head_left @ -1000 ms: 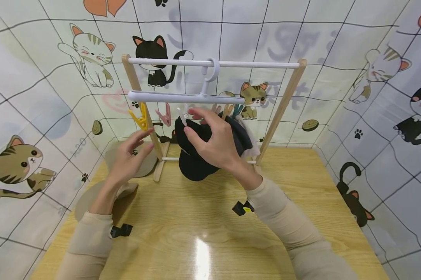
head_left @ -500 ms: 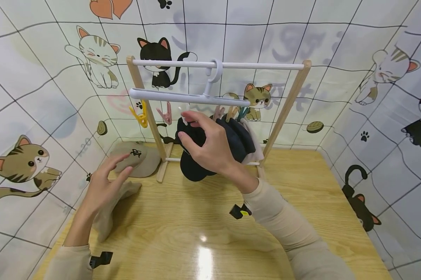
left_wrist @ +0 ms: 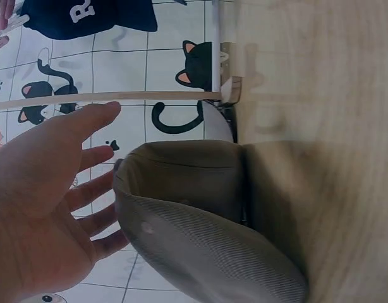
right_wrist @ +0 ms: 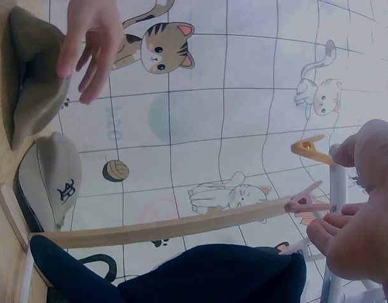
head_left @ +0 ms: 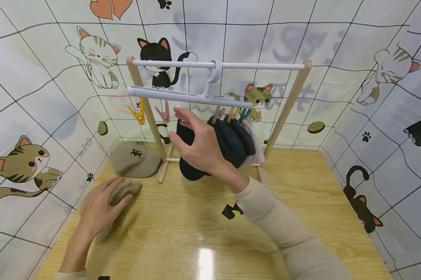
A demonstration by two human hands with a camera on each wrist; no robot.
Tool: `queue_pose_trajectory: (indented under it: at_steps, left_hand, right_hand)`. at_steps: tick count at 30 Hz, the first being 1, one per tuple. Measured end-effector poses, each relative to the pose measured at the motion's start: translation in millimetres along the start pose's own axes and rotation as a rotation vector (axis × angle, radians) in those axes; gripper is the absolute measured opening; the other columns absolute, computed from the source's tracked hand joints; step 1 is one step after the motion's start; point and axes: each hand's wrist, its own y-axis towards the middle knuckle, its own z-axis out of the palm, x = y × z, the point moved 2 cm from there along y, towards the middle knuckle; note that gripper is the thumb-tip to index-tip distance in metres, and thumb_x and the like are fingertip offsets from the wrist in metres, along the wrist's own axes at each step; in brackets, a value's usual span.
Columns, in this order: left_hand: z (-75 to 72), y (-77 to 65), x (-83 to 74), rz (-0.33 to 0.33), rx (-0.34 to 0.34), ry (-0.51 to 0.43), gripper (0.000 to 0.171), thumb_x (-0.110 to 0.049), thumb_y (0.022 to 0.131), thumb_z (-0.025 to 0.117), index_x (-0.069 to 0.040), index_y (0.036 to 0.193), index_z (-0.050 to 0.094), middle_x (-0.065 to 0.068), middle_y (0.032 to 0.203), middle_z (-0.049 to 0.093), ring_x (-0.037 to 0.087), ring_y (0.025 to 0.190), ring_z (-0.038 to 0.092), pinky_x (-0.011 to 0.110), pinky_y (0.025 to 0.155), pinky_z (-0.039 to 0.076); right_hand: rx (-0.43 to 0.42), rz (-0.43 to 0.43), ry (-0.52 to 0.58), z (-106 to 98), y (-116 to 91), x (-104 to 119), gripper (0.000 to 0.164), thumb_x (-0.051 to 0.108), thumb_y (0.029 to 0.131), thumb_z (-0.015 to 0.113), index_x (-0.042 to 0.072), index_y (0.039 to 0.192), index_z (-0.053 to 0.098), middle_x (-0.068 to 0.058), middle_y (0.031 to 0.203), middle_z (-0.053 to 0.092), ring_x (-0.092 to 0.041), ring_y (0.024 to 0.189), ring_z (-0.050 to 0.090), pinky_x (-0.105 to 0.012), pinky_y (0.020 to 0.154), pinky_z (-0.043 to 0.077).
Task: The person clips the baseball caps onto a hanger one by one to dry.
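Note:
My left hand [head_left: 100, 206] is at an olive-brown cap [head_left: 121, 190] lying on the table at the left. In the left wrist view its fingers are spread beside the cap's rim [left_wrist: 181, 214]; whether they touch it, I cannot tell. My right hand [head_left: 200, 146] is raised below the lavender hanger [head_left: 168, 94], thumb and fingers apart, nothing seen between them. Behind it hangs a black cap [head_left: 187, 167]. Dark navy caps [head_left: 243, 138] and a pale cap [head_left: 256, 155] hang alongside, from pink, tan and teal clips [head_left: 244, 114].
A white-barred wooden rack [head_left: 291, 101] carries the hanger. A yellow clip [head_left: 137, 112] and a pink clip [head_left: 163, 112] hang from its left part. One beige cap [head_left: 135, 159] with a black emblem lies by the rack's left foot. Cat-print sheeting surrounds the table [head_left: 301, 202].
My left hand has moved away from the yellow clip, down and left to the olive-brown cap. The right hand has shifted left, off the white clip toward the pink one. The hanger tilts slightly more.

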Motion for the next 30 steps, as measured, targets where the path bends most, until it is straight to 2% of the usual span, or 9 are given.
queue_pose_trajectory:
  at_steps: [6, 12, 17, 21, 25, 30]
  left_hand:
    - [6.9, -11.5, 6.8, 0.035, -0.026, 0.065, 0.068, -0.01, 0.077, 0.101, 0.005, 0.138, 0.073, 0.024, 0.134, 0.073, 0.051, 0.123, 0.066, 0.066, 0.105, 0.049]
    - [9.3, -17.5, 10.6, -0.049, 0.006, 0.14, 0.066, -0.012, 0.082, 0.099, 0.002, 0.14, 0.072, 0.025, 0.139, 0.072, 0.054, 0.126, 0.065, 0.071, 0.105, 0.05]
    - [9.3, -20.0, 12.7, -0.043, -0.065, 0.233, 0.058, -0.005, 0.08, 0.095, 0.004, 0.134, 0.076, 0.028, 0.132, 0.075, 0.056, 0.119, 0.069, 0.072, 0.101, 0.054]
    - [7.6, -21.4, 10.5, -0.07, -0.114, 0.234, 0.049, 0.001, 0.079, 0.092, 0.006, 0.126, 0.079, 0.028, 0.129, 0.077, 0.055, 0.117, 0.071, 0.07, 0.101, 0.055]
    - [5.5, -21.9, 7.7, -0.098, -0.129, 0.236, 0.044, 0.001, 0.077, 0.093, 0.004, 0.12, 0.082, 0.026, 0.125, 0.078, 0.052, 0.109, 0.071, 0.068, 0.092, 0.056]
    - [2.2, -18.5, 4.4, -0.082, -0.13, 0.246, 0.035, 0.0, 0.078, 0.093, -0.001, 0.111, 0.082, 0.023, 0.116, 0.079, 0.046, 0.098, 0.072, 0.064, 0.08, 0.058]
  right_hand:
    - [0.006, 0.066, 0.053, 10.5, 6.8, 0.6, 0.066, 0.011, 0.105, 0.075, -0.006, 0.163, 0.05, -0.024, 0.166, 0.059, -0.033, 0.154, 0.062, -0.025, 0.127, 0.049]
    - [0.022, 0.145, 0.133, 19.5, 13.6, 0.0, 0.072, 0.012, 0.107, 0.073, -0.005, 0.169, 0.041, -0.022, 0.174, 0.05, -0.033, 0.163, 0.052, -0.023, 0.13, 0.045]
    - [0.035, 0.187, 0.167, 27.5, 20.7, -0.5, 0.074, 0.012, 0.107, 0.073, -0.003, 0.171, 0.038, -0.019, 0.176, 0.048, -0.03, 0.165, 0.05, -0.022, 0.129, 0.044]
    - [0.035, 0.209, 0.168, 31.9, 25.5, -0.8, 0.075, 0.012, 0.107, 0.074, -0.002, 0.172, 0.038, -0.018, 0.176, 0.048, -0.027, 0.165, 0.051, -0.022, 0.129, 0.044]
    - [0.022, 0.245, 0.18, 33.9, 29.6, -0.5, 0.075, 0.013, 0.107, 0.074, 0.0, 0.172, 0.039, -0.018, 0.175, 0.05, -0.025, 0.164, 0.052, -0.02, 0.127, 0.045]
    - [-0.002, 0.281, 0.214, 35.9, 34.4, -0.4, 0.074, 0.012, 0.106, 0.076, -0.001, 0.17, 0.041, -0.019, 0.169, 0.056, -0.025, 0.161, 0.056, -0.02, 0.125, 0.048]
